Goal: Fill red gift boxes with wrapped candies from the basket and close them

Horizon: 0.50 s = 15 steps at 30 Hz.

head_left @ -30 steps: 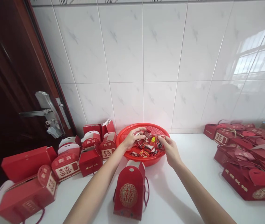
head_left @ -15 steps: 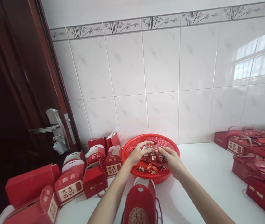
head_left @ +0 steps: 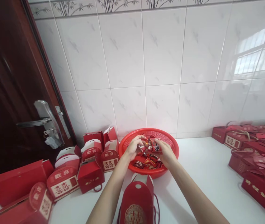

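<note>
A red plastic basket [head_left: 149,175] with meshed sides holds several red-wrapped candies [head_left: 149,163]. Over its left half, my left hand [head_left: 135,147] has its fingers curled round wrapped candy. My right hand [head_left: 166,151], over the right half, pinches a red candy packet [head_left: 156,147] with pale lettering. Both hands are close together, and the fingers partly hide what they hold. In front of the basket, between my forearms, stands a red gift box [head_left: 137,199] with a gold round emblem, its top flaps up and a dark red cord at its side.
Several red and white gift boxes [head_left: 63,183] crowd the left of the white table [head_left: 193,174]. More dark red boxes [head_left: 260,174] with ribbons stand on the right. A tiled wall [head_left: 161,109] rises behind, and a dark wooden door [head_left: 8,93] is at the left.
My hands have moved slightly apart over the basket, the left one curling more around the candy. The view has tilted down a little.
</note>
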{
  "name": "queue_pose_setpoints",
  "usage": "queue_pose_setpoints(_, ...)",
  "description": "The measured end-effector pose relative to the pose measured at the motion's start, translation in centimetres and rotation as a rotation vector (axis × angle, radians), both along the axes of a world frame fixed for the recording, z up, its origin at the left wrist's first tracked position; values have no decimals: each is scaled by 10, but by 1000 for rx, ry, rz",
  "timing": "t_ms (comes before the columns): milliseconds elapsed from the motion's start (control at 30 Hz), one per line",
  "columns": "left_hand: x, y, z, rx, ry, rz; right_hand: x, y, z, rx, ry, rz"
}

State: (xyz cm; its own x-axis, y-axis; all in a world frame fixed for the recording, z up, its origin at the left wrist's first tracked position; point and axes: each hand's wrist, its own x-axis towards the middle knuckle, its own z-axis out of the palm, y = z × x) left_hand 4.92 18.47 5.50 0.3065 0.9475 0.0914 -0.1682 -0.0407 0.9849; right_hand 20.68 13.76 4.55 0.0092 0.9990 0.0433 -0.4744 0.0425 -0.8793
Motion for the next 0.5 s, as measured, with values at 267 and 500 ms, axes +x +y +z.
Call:
queue_pose_setpoints(267,-1,-5,2,-58,-67,75,3,0,0,-14,33,-13)
queue_pose_setpoints(500,1,-10,5,-54,-122,74,5,0,-3,-6,72,-42)
